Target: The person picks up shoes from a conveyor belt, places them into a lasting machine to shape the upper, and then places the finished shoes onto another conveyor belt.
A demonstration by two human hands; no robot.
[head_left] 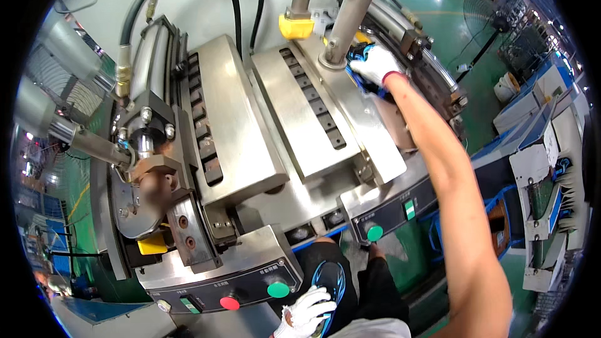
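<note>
Both of my hands wear white knit gloves. My right hand (pixel 379 66) reaches far forward to the right station of a metal press. Its fingers are closed on a black and blue shoe (pixel 358 53) there, beside a thick steel cylinder; the glove hides much of that shoe. Low in the view, my left hand (pixel 308 312) grips the side of another black shoe (pixel 330 277) with bright blue lines, held above my lap. Part of this shoe lies under the fingers.
The press (pixel 238 119) has slotted steel covers. Its front panel carries a red button (pixel 230 302) and green buttons (pixel 278 290). Yellow pads (pixel 296 27) hang at the rods. Black hoses arch behind. A rack (pixel 538 213) and a floor fan (pixel 499 23) stand right.
</note>
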